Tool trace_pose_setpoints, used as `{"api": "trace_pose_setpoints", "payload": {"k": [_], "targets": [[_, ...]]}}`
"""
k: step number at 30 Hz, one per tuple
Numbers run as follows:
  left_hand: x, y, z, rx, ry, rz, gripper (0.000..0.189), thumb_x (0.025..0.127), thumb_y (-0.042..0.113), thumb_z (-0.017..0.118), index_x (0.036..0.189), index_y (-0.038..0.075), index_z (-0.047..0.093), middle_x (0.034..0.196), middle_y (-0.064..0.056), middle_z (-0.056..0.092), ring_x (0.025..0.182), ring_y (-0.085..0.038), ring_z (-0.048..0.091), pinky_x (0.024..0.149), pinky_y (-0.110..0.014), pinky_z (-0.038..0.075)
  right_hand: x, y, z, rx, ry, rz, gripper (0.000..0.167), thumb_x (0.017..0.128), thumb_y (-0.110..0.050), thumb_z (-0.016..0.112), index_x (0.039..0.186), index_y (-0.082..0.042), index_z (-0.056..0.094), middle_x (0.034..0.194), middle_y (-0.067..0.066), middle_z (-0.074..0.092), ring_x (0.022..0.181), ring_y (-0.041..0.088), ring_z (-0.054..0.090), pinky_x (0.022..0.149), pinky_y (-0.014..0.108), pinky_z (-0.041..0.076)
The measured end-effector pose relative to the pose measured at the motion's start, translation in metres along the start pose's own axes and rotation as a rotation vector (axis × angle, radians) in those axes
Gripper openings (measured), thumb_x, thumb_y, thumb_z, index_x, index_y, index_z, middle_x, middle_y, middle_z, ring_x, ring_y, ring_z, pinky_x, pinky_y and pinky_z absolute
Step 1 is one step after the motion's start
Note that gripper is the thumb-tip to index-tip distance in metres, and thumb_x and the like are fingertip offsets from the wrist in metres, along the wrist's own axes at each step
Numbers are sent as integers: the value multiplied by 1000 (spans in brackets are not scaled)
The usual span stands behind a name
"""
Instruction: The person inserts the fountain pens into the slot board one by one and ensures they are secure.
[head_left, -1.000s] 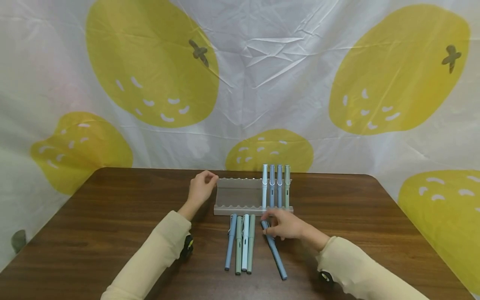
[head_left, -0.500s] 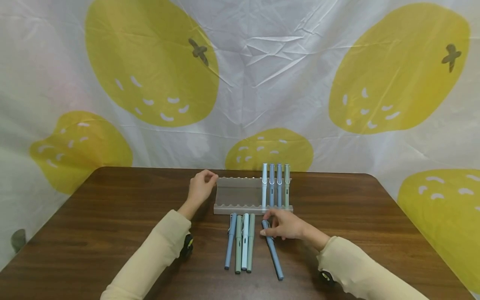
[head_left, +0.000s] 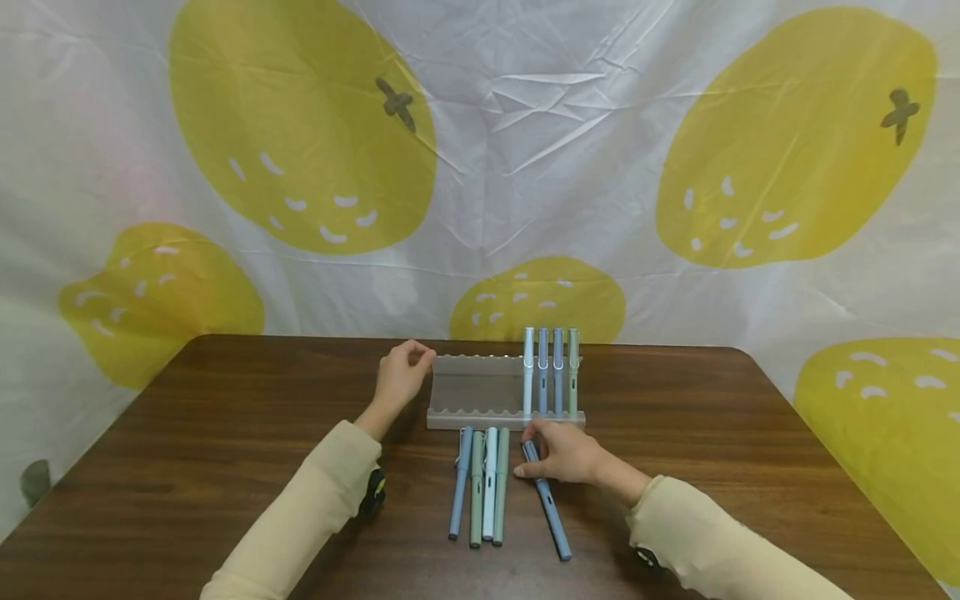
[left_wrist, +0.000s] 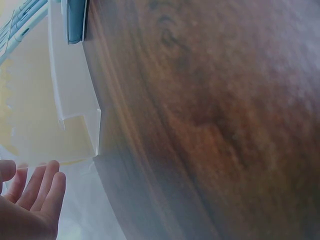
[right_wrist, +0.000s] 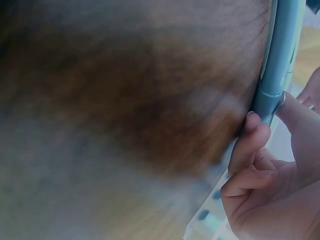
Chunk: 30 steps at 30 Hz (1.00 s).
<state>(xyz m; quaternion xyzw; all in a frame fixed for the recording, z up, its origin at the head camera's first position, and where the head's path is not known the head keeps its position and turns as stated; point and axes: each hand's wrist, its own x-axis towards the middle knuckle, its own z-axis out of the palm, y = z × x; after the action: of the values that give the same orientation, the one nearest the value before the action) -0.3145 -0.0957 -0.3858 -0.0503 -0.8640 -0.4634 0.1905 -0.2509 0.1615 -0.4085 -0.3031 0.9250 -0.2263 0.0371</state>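
A clear pen rack (head_left: pixel 476 392) stands on the table with several capped pens upright in its right part. My left hand (head_left: pixel 402 377) is at the rack's upper left corner, thumb and index finger pinching its edge; in the left wrist view the other fingers (left_wrist: pixel 52 192) extend loosely. In front of the rack, my right hand (head_left: pixel 566 452) holds the capped end of a dark blue pen (head_left: pixel 552 517) lying slanted on the table. In the right wrist view the thumb and a fingertip are on opposite sides of this pen (right_wrist: pixel 280 55).
Left of the held pen, a blue pen (head_left: pixel 461 483), two green pens and a light blue pen (head_left: pixel 491 483) lie side by side in front of the rack. A white curtain (head_left: pixel 487 167) with yellow lemons hangs behind the brown wooden table (head_left: pixel 262 400).
The dark blue pen's lower end has swung slightly left and then back right under my right hand. The right thumb has shifted left over the cap. My left hand stays at the rack.
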Motion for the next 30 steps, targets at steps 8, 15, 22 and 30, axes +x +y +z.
{"api": "trace_pose_setpoints", "payload": {"k": [8, 15, 22, 30], "targets": [[-1, 0, -1, 3, -1, 2, 16, 86, 16, 58, 86, 1, 63, 72, -9, 64, 67, -22, 62, 67, -36, 45, -1, -2, -4, -2, 6, -20, 37, 73, -32, 71, 96, -9, 52, 56, -8, 45, 47, 4, 40, 43, 24, 36], [0, -1, 0, 11, -5, -3, 17, 86, 17, 58, 87, 1, 63, 73, -9, 64, 67, -21, 62, 66, -36, 46, -1, 1, -10, 100, 50, -70, 36, 77, -30, 68, 98, -6, 51, 60, -8, 48, 49, 4, 42, 46, 22, 37], [0, -2, 0, 11, -6, 1, 17, 86, 17, 57, 87, 1, 63, 74, -9, 64, 67, -21, 62, 66, -36, 46, 2, 4, -16, 186, 72, -81, 30, 80, -25, 65, 100, -6, 53, 63, -7, 52, 54, 7, 49, 51, 26, 42], [1, -3, 0, 9, -9, -7, 17, 86, 17, 57, 87, 2, 63, 75, -9, 65, 67, -21, 62, 66, -36, 46, 2, 5, -27, 294, -5, -44, 29, 84, -20, 61, 107, -5, 52, 69, -1, 57, 54, 18, 55, 47, 29, 46]]}}
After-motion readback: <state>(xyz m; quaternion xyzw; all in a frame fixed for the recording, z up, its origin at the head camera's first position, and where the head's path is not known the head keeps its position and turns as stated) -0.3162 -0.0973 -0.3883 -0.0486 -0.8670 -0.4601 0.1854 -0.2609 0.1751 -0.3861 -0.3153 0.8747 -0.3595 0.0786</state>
